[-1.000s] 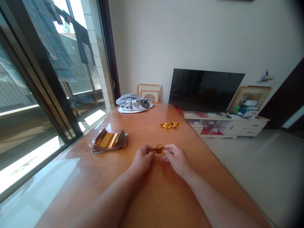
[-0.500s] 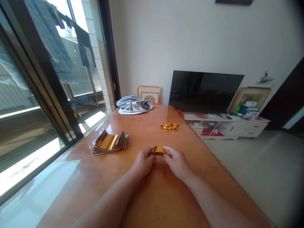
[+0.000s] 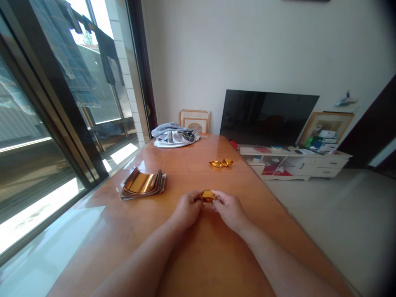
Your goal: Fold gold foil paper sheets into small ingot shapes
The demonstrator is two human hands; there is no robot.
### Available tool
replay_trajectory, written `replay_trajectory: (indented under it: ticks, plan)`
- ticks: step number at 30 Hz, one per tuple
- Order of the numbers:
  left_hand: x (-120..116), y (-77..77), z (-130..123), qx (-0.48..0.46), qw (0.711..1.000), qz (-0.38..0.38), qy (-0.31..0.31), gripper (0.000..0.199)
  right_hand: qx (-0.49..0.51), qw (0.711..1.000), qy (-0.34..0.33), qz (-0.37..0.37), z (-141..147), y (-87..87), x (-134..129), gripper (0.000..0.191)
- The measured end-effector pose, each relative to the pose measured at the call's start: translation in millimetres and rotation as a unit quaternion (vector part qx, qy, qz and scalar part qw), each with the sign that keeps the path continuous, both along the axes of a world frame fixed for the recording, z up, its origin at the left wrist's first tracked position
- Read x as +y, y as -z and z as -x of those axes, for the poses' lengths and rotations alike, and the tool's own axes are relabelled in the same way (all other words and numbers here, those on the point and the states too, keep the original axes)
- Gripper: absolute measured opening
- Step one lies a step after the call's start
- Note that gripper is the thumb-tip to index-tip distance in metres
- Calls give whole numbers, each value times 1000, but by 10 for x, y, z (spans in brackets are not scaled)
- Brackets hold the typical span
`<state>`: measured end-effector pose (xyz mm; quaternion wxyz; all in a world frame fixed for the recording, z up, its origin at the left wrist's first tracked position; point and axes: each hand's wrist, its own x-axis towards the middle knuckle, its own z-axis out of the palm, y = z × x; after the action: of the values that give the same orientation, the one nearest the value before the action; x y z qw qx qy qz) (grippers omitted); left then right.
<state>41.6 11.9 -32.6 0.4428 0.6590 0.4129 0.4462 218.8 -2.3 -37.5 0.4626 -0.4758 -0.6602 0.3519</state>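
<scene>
Between both hands is a small folded piece of gold foil paper (image 3: pixel 208 195), held just above the table. My left hand (image 3: pixel 188 208) pinches its left end, and my right hand (image 3: pixel 230 208) grips the right end; the fingertips underneath are partly hidden. To the left lies a curled stack of gold foil sheets (image 3: pixel 142 182). Beyond my right hand rest folded gold foil pieces (image 3: pixel 222 163) close together on the table.
The glossy wooden table (image 3: pixel 192 255) runs away from me. A heap of grey cloth (image 3: pixel 175 136) sits at its far end. A pale sheet (image 3: pixel 64 243) covers the near left corner. Past the table stand a television (image 3: pixel 266 119) and a low white cabinet (image 3: pixel 321 167).
The gold foil piece between my fingers has changed shape slightly, its front now looking more creased. Both hands keep nearly the same place and grip.
</scene>
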Motion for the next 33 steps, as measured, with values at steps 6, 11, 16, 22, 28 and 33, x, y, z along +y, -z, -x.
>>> replay_trajectory:
  ticks: [6,11,16,22,28,33]
  plan:
    - [65,123,22,29,995,55,-76,46,8,997,66,28,-13,88,57,26]
    - [79,125,29,43,994,66,-76,31,31,997,40,57,4,84,39,13]
    - [52,43,31,28,993,98,-63,24,35,996,48,63,-27,26,15,15]
    - [5,-22,22,-30,983,169,-65,20,2,995,80,53,-81,-8,2,24]
    - [-30,-89,33,-39,980,190,-51,12,-1,997,76,32,-31,-67,-47,26]
    - [-13,-127,121,-57,973,218,-51,9,39,995,89,26,-70,-104,-60,28]
